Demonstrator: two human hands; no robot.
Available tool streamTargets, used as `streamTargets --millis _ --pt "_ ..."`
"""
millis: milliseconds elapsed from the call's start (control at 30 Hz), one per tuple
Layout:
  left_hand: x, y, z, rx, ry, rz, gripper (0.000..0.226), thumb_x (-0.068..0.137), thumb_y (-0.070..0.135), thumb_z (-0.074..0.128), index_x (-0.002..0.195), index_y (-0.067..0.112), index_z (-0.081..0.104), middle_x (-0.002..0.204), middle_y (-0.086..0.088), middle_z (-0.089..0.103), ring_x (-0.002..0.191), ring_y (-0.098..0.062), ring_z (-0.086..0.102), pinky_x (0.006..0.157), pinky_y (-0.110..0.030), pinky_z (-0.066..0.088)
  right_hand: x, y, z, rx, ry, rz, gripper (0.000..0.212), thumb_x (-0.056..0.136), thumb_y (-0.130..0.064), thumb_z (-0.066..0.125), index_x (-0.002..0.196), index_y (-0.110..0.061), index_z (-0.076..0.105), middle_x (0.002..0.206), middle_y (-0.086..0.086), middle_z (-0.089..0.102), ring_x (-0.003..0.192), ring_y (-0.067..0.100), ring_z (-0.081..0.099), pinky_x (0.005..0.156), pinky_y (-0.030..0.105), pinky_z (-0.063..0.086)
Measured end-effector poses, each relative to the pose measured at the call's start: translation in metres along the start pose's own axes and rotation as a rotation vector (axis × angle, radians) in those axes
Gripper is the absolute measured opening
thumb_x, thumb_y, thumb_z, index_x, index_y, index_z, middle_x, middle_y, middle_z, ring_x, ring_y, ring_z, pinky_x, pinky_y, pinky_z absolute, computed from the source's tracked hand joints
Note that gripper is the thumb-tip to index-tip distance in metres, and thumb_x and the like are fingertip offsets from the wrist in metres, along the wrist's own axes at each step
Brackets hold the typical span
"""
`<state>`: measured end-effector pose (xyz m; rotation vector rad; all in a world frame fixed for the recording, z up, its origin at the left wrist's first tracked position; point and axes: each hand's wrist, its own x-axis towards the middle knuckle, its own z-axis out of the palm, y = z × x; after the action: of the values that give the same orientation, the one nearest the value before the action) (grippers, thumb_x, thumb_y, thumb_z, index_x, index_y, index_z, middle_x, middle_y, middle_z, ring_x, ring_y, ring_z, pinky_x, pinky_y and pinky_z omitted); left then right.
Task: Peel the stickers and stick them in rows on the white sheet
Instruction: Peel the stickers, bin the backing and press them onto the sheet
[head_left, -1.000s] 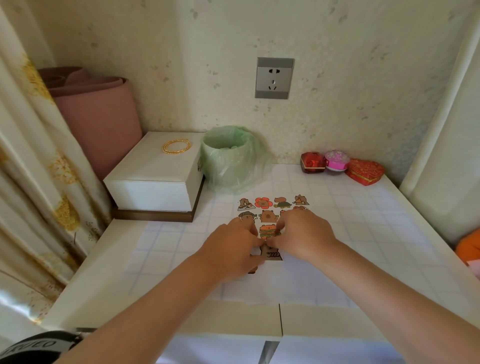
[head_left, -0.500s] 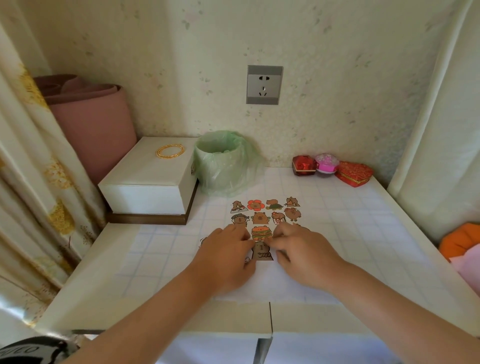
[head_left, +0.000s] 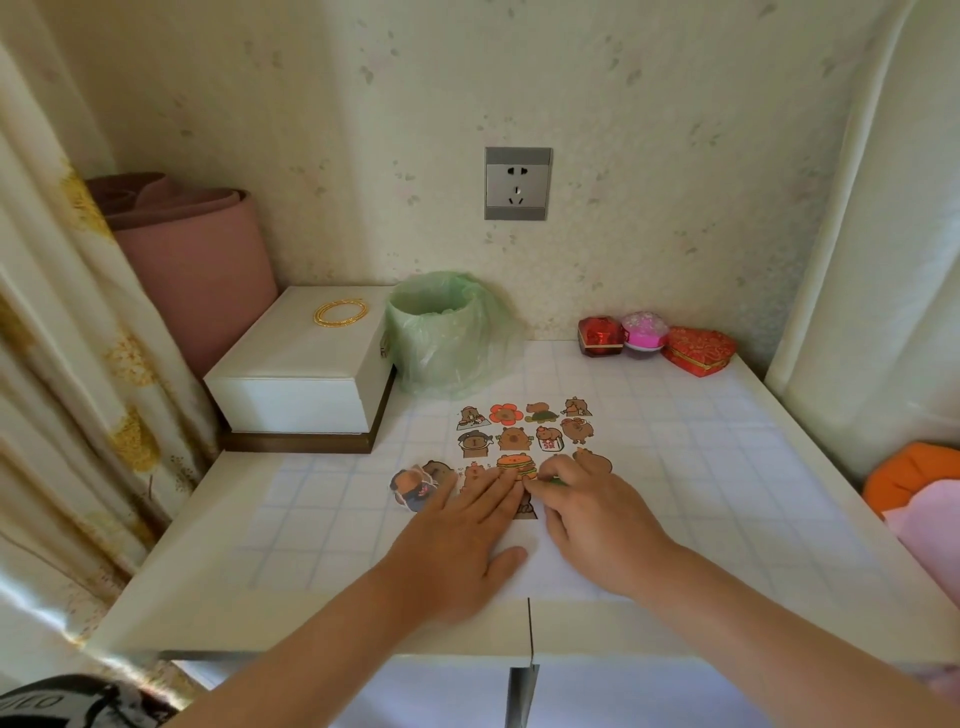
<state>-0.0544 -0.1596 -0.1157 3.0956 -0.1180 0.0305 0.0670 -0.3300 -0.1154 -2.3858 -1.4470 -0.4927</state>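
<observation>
The white sheet (head_left: 534, 570) lies in the middle of the table with cartoon animal stickers (head_left: 524, 432) stuck on it in rows. My left hand (head_left: 457, 540) lies flat on the sheet, its straight fingers pressing just below the burger sticker (head_left: 516, 464). My right hand (head_left: 597, 525) sits beside it with curled fingers, thumb and forefinger pinching a small sticker with a green edge (head_left: 557, 482). A brown sticker (head_left: 525, 512) shows partly between the two hands. A small pile of loose stickers (head_left: 415, 487) lies left of the sheet.
A green-lined bin (head_left: 441, 332) and a white box (head_left: 306, 374) with gold bangles (head_left: 341, 313) stand at the back left. Red and pink gift boxes (head_left: 654, 340) sit at the back right. A curtain hangs at the left and orange and pink cloth (head_left: 914, 483) at the right.
My left hand has gone from curled at the sticker to flat on the sheet. The right hand has shifted a little to the right. The loose sticker pile has come into sight.
</observation>
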Motion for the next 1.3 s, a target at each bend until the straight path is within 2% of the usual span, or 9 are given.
streamTargets --millis 133,200,267,400,500,800,1033,1133,1300 --pt "0.001 0.005 -0.004 0.112 0.05 -0.04 0.07 0.099 0.058 0.016 0.153 0.017 0.034 0.16 -0.001 0.028 0.149 -0.019 0.026 0.12 -0.044 0.015 -0.002 0.002 0.003 -0.039 0.042 -0.039 0.026 0.09 -0.022 0.053 0.102 -0.023 0.077 0.099 -0.006 0.064 0.083 0.021 0.055 0.057 0.029 0.047" --pt "-0.001 0.005 -0.002 0.131 0.089 -0.03 0.066 0.094 0.059 0.033 0.136 0.016 0.06 0.141 -0.003 0.058 0.131 -0.023 0.055 0.107 -0.045 0.043 -0.002 0.001 0.004 -0.056 0.051 -0.045 0.036 0.092 -0.027 0.042 0.099 -0.023 0.077 0.098 -0.006 0.065 0.084 0.021 0.056 0.059 0.029 0.046" --pt "-0.001 0.004 -0.001 0.128 0.125 -0.021 0.064 0.09 0.06 0.038 0.126 0.016 0.067 0.129 -0.002 0.067 0.12 -0.023 0.063 0.098 -0.043 0.052 -0.003 0.001 0.005 -0.066 0.051 -0.038 0.037 0.093 -0.028 0.04 0.097 -0.023 0.077 0.098 -0.006 0.066 0.084 0.022 0.056 0.059 0.029 0.045" --pt "-0.004 0.004 -0.007 0.145 0.171 -0.016 0.063 0.087 0.06 0.041 0.118 0.015 0.072 0.117 0.0 0.072 0.111 -0.022 0.067 0.088 -0.037 0.057 -0.002 0.0 0.005 -0.055 0.048 -0.017 0.04 0.093 -0.03 0.038 0.097 -0.023 0.077 0.099 -0.007 0.066 0.084 0.021 0.056 0.059 0.031 0.048" --pt "-0.008 -0.001 -0.003 0.103 0.128 -0.018 0.065 0.091 0.06 0.039 0.129 0.014 0.066 0.128 -0.001 0.067 0.121 -0.024 0.062 0.093 -0.039 0.056 -0.003 -0.002 0.004 -0.046 0.054 -0.023 0.038 0.094 -0.029 0.039 0.098 -0.022 0.076 0.097 -0.007 0.066 0.084 0.022 0.056 0.06 0.031 0.049" --pt "-0.019 -0.005 -0.008 0.043 -0.015 0.033 0.07 0.095 0.063 0.011 0.158 0.034 0.009 0.166 0.0 0.011 0.153 -0.022 0.005 0.123 -0.045 0.015 -0.015 0.002 -0.005 0.066 -0.024 -0.156 0.03 0.078 -0.011 0.062 0.102 -0.023 0.077 0.109 -0.009 0.068 0.097 0.019 0.06 0.075 0.034 0.054" --pt "-0.018 -0.016 -0.009 -0.001 0.084 0.126 0.057 0.097 0.055 0.035 0.143 0.026 0.051 0.152 -0.007 0.046 0.143 -0.026 0.037 0.118 -0.039 0.027 -0.016 -0.002 -0.012 0.024 -0.071 -0.105 0.032 0.081 -0.021 0.052 0.099 -0.029 0.078 0.109 -0.015 0.068 0.098 0.015 0.059 0.071 0.032 0.053" --pt "-0.019 -0.019 -0.009 0.015 0.176 0.184 0.046 0.095 0.052 0.045 0.12 0.022 0.068 0.128 -0.002 0.064 0.12 -0.023 0.058 0.098 -0.038 0.053 -0.016 -0.005 -0.014 -0.003 -0.094 -0.101 0.034 0.082 -0.024 0.046 0.095 -0.028 0.077 0.108 -0.016 0.068 0.097 0.014 0.058 0.067 0.03 0.052" --pt "-0.019 -0.016 -0.011 -0.044 0.236 0.125 0.04 0.091 0.052 0.046 0.088 0.02 0.069 0.107 0.006 0.067 0.099 -0.016 0.062 0.071 -0.034 0.054 -0.014 -0.007 -0.016 -0.005 -0.115 -0.101 0.034 0.08 -0.024 0.044 0.09 -0.026 0.077 0.104 -0.014 0.068 0.093 0.015 0.058 0.064 0.031 0.053"
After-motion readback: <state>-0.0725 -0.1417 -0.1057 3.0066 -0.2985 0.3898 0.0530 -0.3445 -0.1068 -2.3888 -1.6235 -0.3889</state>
